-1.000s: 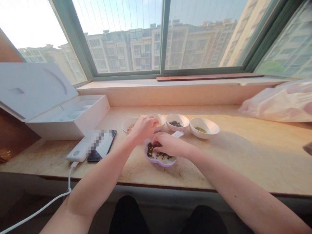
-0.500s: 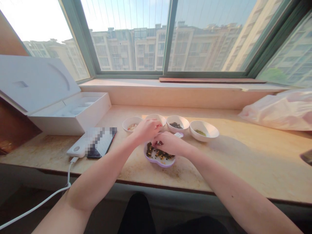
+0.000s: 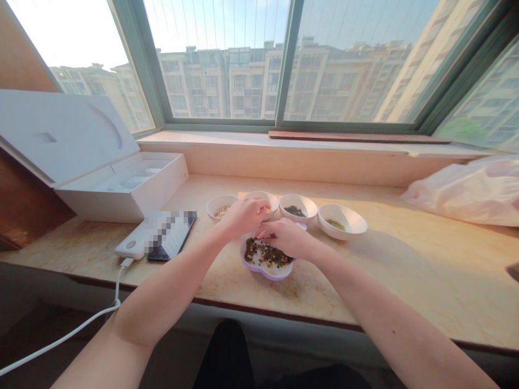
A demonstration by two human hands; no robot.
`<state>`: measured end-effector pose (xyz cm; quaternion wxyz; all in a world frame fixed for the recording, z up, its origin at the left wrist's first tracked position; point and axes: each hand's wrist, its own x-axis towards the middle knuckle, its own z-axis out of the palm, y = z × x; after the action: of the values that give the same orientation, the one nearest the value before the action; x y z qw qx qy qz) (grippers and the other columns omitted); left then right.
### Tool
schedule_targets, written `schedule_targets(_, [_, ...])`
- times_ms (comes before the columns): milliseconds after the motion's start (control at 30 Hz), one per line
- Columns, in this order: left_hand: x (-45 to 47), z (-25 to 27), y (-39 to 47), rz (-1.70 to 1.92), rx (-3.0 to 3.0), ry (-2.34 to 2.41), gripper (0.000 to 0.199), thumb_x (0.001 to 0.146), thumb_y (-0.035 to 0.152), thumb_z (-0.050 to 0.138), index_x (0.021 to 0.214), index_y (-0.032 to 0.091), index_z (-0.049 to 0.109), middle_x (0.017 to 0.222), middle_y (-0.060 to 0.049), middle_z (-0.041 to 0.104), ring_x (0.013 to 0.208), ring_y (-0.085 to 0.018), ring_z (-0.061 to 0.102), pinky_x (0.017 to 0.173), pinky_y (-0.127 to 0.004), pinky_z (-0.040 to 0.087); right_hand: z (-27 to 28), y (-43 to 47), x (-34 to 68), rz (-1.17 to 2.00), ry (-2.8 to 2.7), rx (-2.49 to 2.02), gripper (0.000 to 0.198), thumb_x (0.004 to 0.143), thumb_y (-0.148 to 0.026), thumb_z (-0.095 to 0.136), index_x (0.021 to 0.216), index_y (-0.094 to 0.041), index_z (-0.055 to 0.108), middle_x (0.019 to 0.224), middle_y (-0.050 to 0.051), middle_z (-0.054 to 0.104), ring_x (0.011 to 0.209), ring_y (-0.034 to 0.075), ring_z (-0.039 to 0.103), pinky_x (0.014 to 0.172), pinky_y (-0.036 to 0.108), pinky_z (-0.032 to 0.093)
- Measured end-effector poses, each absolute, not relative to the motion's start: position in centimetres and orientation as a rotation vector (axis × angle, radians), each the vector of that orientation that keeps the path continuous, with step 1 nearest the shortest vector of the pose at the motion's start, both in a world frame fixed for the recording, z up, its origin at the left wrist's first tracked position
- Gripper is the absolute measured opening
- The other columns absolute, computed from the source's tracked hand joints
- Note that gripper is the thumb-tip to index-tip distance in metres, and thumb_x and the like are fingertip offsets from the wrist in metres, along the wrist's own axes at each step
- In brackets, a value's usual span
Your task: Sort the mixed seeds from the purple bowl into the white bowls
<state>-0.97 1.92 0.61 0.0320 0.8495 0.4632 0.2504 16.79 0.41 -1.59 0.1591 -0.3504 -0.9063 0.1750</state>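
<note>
My left hand [image 3: 250, 212] hangs over the second white bowl [image 3: 271, 199], its fingers curled together; yellowish bits show in that bowl, but what the fingertips hold is too small to make out. Nearer me, a lavender-rimmed dish [image 3: 271, 275] with a curved edge holds mixed beans [image 3: 272, 256], dark green, black and yellow. Over its far part reaches my right hand [image 3: 283, 236], fingers bent and drawn together at the beans; anything between them is hidden. The back of this hand covers part of the dish.
Around stand a bowl of pale pieces [image 3: 221, 202], a bowl of black beans [image 3: 299, 206] and a bowl of green beans [image 3: 343, 221]. Leftward are a phone [image 3: 172, 237], a cabled white power bank [image 3: 132, 246] and an open white box [image 3: 133, 189]. A plastic bag [image 3: 470, 189] lies right.
My right hand's fingers have shifted slightly and spread less deeply over the beans. My left hand stays above the second bowl. The whole view has moved a little.
</note>
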Motion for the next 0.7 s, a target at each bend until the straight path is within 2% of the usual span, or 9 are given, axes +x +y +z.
schedule_targets(200, [-1.1,0.7,2.0,0.779,2.597,1.398,0.031,0.094,0.013,0.049,0.104,0.021,0.077,0.108,-0.007,0.076,0.102,-0.022,0.068,0.087,-0.032,0.053,-1.0,0.3,17.3,0.518,-2.498,-1.037,0.028,0.089,-0.011,0.056,0.1,-0.022,0.079,0.102,0.003,0.081,0.095,0.023,0.073,0.087,0.034,0.054])
schedule_targets(300, [-1.2,1.1,1.8,0.753,2.588,1.384,0.03,0.094,0.013,0.049,0.1,0.02,0.077,0.1,-0.006,0.076,0.092,-0.02,0.068,0.086,-0.031,0.052,0.1,0.9,19.1,0.519,-2.324,-1.08,0.023,0.091,-0.019,0.058,0.104,-0.023,0.077,0.1,0.003,0.08,0.091,0.02,0.072,0.085,0.032,0.053])
schedule_targets(367, [-1.2,1.4,1.4,0.693,2.612,1.368,0.027,0.093,0.013,0.049,0.092,0.019,0.076,0.092,-0.005,0.075,0.084,-0.019,0.067,0.082,-0.03,0.051,1.2,1.6,21.0,0.433,-2.201,-1.212,0.019,0.09,-0.025,0.061,0.099,-0.022,0.077,0.094,0.003,0.079,0.084,0.02,0.07,0.08,0.032,0.052])
schedule_targets(500, [-1.4,2.0,0.4,0.49,2.669,1.268,0.027,0.088,0.009,0.049,0.083,0.02,0.073,0.085,-0.003,0.074,0.076,-0.017,0.065,0.072,-0.027,0.047,2.8,3.2,25.5,0.23,-2.035,-1.446,0.021,0.089,-0.032,0.06,0.098,-0.021,0.075,0.091,0.005,0.078,0.082,0.02,0.068,0.077,0.031,0.049])
schedule_targets(600, [-1.6,2.3,-0.4,0.274,2.693,1.182,0.027,0.087,0.011,0.05,0.084,0.023,0.074,0.088,-0.003,0.075,0.077,-0.017,0.066,0.066,-0.027,0.044,3.5,4.0,28.1,0.198,-1.977,-1.628,0.025,0.091,-0.028,0.053,0.1,-0.02,0.074,0.09,0.005,0.077,0.081,0.02,0.068,0.074,0.03,0.048])
schedule_targets(700, [-1.7,2.2,-1.2,0.033,2.731,1.1,0.019,0.084,0.014,0.056,0.084,0.023,0.072,0.087,-0.003,0.074,0.073,-0.017,0.065,0.064,-0.028,0.045,3.9,4.2,29.8,0.189,-1.969,-1.825,0.023,0.086,-0.022,0.055,0.098,-0.021,0.075,0.092,0.006,0.078,0.084,0.02,0.069,0.07,0.028,0.047])
